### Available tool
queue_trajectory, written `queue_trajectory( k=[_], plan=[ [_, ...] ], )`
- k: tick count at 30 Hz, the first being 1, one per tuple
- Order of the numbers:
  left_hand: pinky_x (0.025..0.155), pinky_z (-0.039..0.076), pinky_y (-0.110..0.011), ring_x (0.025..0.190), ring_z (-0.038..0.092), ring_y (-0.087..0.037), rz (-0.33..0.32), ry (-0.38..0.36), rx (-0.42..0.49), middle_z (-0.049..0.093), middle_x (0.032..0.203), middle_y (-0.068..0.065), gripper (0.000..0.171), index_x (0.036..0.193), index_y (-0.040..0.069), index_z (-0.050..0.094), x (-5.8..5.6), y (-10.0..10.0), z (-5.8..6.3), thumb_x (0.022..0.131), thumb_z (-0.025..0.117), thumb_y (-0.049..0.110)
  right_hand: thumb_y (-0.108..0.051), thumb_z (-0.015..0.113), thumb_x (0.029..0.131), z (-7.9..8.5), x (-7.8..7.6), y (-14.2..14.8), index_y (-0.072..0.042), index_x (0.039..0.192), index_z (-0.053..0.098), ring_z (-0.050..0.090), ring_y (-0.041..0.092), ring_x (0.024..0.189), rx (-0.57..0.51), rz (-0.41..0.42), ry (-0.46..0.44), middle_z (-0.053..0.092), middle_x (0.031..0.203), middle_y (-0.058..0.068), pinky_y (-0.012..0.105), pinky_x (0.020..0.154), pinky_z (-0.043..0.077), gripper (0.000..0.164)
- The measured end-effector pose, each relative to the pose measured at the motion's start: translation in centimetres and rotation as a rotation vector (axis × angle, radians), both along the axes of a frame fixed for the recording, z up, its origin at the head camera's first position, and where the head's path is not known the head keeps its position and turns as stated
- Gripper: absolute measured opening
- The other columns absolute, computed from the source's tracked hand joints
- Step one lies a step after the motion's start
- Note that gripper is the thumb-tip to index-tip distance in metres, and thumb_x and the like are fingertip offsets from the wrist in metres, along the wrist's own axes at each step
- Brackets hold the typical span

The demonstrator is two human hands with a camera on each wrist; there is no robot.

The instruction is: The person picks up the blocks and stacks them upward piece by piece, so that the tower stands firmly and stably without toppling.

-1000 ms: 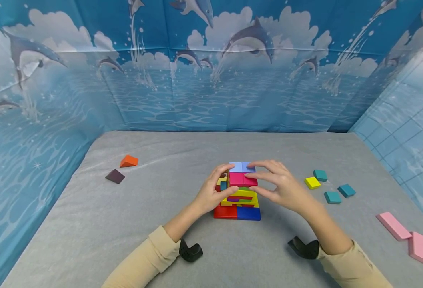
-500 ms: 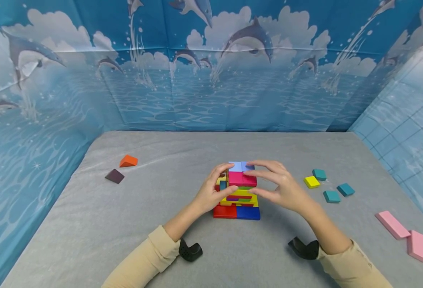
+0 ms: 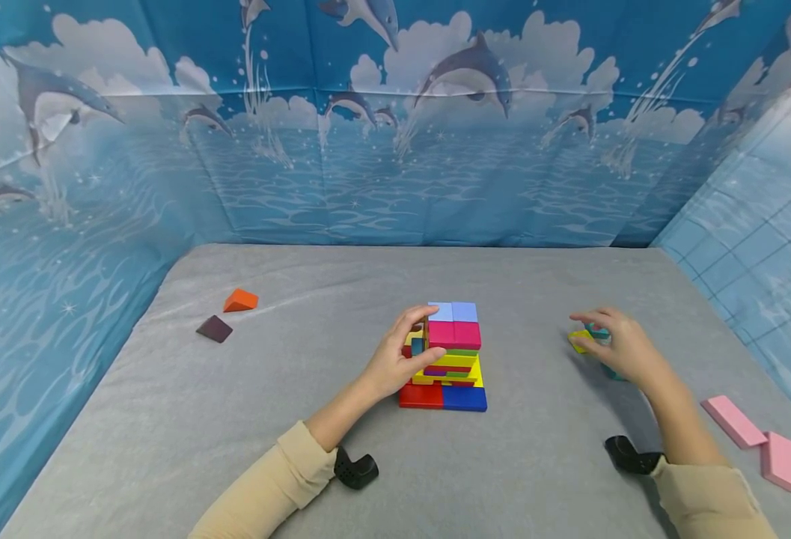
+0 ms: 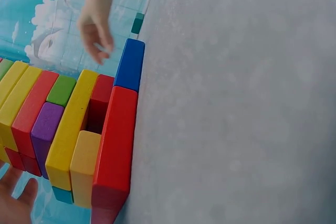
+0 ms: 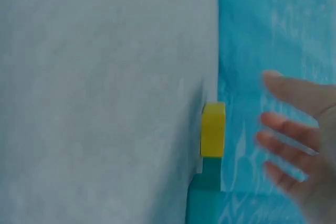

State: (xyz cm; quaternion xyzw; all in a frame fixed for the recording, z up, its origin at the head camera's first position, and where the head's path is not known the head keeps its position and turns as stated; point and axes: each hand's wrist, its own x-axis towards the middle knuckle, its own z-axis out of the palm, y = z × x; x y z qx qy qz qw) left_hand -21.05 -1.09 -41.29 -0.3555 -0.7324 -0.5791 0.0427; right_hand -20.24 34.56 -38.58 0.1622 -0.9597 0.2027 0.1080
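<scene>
A layered tower of coloured wooden blocks (image 3: pixel 454 335) stands mid-table, with light blue and pink blocks on top and red and blue ones at the base. Against its upper left side rests my left hand (image 3: pixel 395 359), thumb and index finger spread; the left wrist view catches part of that hand (image 4: pixel 13 198) beside the stacked layers. My right hand (image 3: pixel 620 348) hovers over a small yellow block (image 3: pixel 578 342), partly covering the teal blocks (image 3: pixel 597 332) beside it. In the right wrist view its blurred fingers (image 5: pixel 286 124) are apart from the yellow block (image 5: pixel 212 129).
Two pink blocks (image 3: pixel 734 421) lie at the right edge. At the far left are an orange wedge (image 3: pixel 241 301) and a dark brown block (image 3: pixel 214 329). A dolphin-print curtain (image 3: pixel 395 172) borders the grey table (image 3: pixel 301 299).
My right hand has left the tower and moved right to the yellow and teal blocks, holding nothing. The left hand stays at the tower's left side.
</scene>
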Motion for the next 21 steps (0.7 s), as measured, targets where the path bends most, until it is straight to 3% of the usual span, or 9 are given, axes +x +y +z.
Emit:
queue_trajectory(
  k=[3, 8, 12, 17, 21],
  plan=[
    [0.093, 0.040, -0.048, 0.117, 0.041, -0.026, 0.005, 0.000, -0.004, 0.037, 0.136, -0.012, 0.058, 0.135, 0.014, 0.034, -0.1, 0.0, -0.3, 0.088, 0.057, 0.040, -0.008, 0.073, 0.076, -1.0, 0.2, 1.1, 0.005, 0.108, 0.062, 0.057, 0.035, 0.077, 0.063, -0.010, -0.015, 0.054, 0.094, 0.021, 0.046, 0.060, 0.048, 0.036],
    [0.094, 0.041, -0.044, 0.117, 0.041, -0.022, 0.009, 0.007, -0.012, 0.037, 0.135, -0.008, 0.060, 0.136, 0.017, 0.034, -0.2, 0.0, -0.4, 0.088, 0.054, 0.048, -0.009, 0.075, 0.073, -2.5, 0.2, 1.7, 0.003, 0.103, 0.063, 0.048, 0.018, 0.061, 0.102, -0.034, 0.018, 0.048, 0.075, 0.009, 0.029, 0.048, 0.039, 0.035],
    [0.093, 0.041, -0.044, 0.118, 0.041, -0.022, 0.014, 0.011, -0.019, 0.037, 0.136, -0.009, 0.061, 0.136, 0.017, 0.034, -0.1, 0.0, -0.4, 0.087, 0.053, 0.049, -0.008, 0.075, 0.073, -3.1, 0.0, 1.6, 0.002, 0.102, 0.063, 0.040, 0.015, 0.059, 0.095, -0.050, 0.036, 0.044, 0.071, 0.006, 0.028, 0.049, 0.035, 0.033],
    [0.093, 0.041, -0.043, 0.117, 0.041, -0.022, 0.018, 0.015, -0.021, 0.037, 0.136, -0.009, 0.061, 0.136, 0.017, 0.034, -0.2, 0.0, -0.3, 0.087, 0.053, 0.049, -0.002, 0.070, 0.076, -2.4, 0.0, 0.9, 0.000, 0.105, 0.063, 0.052, 0.027, 0.073, 0.022, -0.015, 0.015, 0.054, 0.087, 0.015, 0.037, 0.055, 0.044, 0.029],
    [0.094, 0.041, -0.042, 0.117, 0.041, -0.021, 0.014, 0.020, -0.015, 0.038, 0.135, -0.008, 0.062, 0.136, 0.017, 0.034, -0.1, 0.0, -0.3, 0.087, 0.052, 0.051, 0.001, 0.067, 0.079, -0.4, -0.2, -1.4, -0.002, 0.109, 0.063, 0.054, 0.029, 0.085, -0.083, 0.058, 0.051, 0.057, 0.104, 0.016, 0.041, 0.066, 0.048, 0.031]
  ],
)
